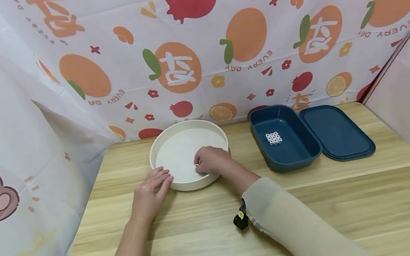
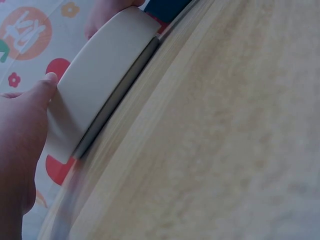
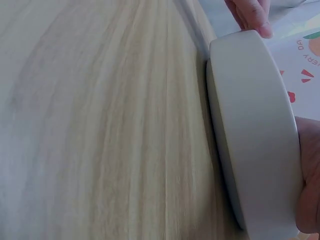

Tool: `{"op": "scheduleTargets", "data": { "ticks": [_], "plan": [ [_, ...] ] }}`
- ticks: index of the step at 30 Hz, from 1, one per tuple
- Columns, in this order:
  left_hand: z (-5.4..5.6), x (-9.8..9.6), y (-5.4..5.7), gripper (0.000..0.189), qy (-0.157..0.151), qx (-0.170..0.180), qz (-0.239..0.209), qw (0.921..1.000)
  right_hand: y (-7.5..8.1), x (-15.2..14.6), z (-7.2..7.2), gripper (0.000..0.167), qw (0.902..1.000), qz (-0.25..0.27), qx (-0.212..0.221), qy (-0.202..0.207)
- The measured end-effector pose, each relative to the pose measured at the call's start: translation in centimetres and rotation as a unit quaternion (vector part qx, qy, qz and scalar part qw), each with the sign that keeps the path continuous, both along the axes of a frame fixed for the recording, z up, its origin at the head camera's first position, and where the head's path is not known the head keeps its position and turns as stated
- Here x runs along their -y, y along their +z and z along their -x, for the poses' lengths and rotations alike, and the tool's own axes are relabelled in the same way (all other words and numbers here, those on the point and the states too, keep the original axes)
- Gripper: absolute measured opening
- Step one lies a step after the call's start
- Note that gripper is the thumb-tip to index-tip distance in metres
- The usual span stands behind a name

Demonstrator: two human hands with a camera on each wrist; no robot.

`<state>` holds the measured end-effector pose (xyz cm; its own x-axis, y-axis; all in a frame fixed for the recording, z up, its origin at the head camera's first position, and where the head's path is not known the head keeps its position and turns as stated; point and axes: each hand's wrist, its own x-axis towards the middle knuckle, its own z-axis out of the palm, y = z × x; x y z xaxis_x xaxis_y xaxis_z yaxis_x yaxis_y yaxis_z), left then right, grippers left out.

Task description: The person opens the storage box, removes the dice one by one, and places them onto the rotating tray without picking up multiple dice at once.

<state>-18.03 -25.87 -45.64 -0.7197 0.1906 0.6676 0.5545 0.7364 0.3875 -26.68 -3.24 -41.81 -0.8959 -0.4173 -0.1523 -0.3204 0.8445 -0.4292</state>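
A round cream tray (image 1: 194,185) with a low wall lies on the table. My left hand (image 1: 150,193) rests on its near-left rim, fingers extended; in the left wrist view the thumb (image 2: 45,85) touches the rim's edge. Over the near-right part of the tray, my right hand (image 1: 211,161) pinches a small white cube (image 1: 196,165) between thumb and fingertips. Its markings are too small to read. In the right wrist view the tray wall (image 3: 255,130) hides the fingertips. Several similar white cubes (image 1: 273,138) sit grouped in a dark blue box (image 1: 294,164).
Right of the box lies its flat dark blue lid (image 1: 338,132), against the box's side. The wooden table (image 1: 198,239) ends at a fruit-printed cloth (image 1: 212,43) behind and a white cloth (image 1: 30,127) at the left.
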Motion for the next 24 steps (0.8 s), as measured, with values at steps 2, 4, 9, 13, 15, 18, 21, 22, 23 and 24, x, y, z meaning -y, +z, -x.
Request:
{"op": "scheduleTargets", "data": {
  "ticks": [2,4,9,13,15,18,21,22,23,24],
  "plan": [
    [0.1,0.1,0.1,0.019,0.000,-0.002,-0.001,1.0000,0.1,0.2,0.0,0.003,1.0000,-0.005,0.002,-0.006],
    [0.1,0.2,0.2,0.018,0.000,-0.003,-0.003,1.0000,0.2,0.3,0.0,0.003,0.9999,-0.005,0.012,-0.011],
    [0.0,0.1,0.2,0.018,-0.002,0.002,-0.005,1.0000,0.0,0.3,0.1,0.004,0.9993,-0.006,0.031,-0.020],
    [0.0,0.2,0.0,0.018,-0.003,0.011,-0.006,0.9999,-0.2,0.3,0.0,0.005,0.9992,-0.005,0.030,-0.024],
    [-0.1,0.2,0.0,0.018,-0.003,0.011,-0.006,0.9999,-0.2,0.3,-0.1,0.010,0.9993,-0.004,0.029,-0.023],
    [-0.2,0.2,-0.2,0.018,-0.005,0.009,-0.008,0.9999,-0.3,0.1,-0.3,0.025,0.9996,0.015,0.016,-0.019],
    [-0.2,0.1,-0.2,0.018,-0.006,0.007,-0.012,0.9999,-0.4,-0.3,-0.5,0.039,0.9965,0.078,-0.025,-0.018],
    [-0.1,0.1,-0.2,0.017,-0.007,0.007,-0.013,0.9999,-0.5,-0.6,-0.5,0.041,0.9930,0.109,-0.044,-0.016],
    [-0.1,0.1,-0.2,0.017,-0.007,0.005,-0.014,0.9999,-0.5,-0.8,-0.5,0.042,0.9878,0.142,-0.062,-0.013],
    [-0.1,0.1,-0.1,0.017,-0.005,0.003,-0.013,0.9999,-0.6,-1.1,-0.5,0.042,0.9811,0.176,-0.078,-0.010]
  ]
}}
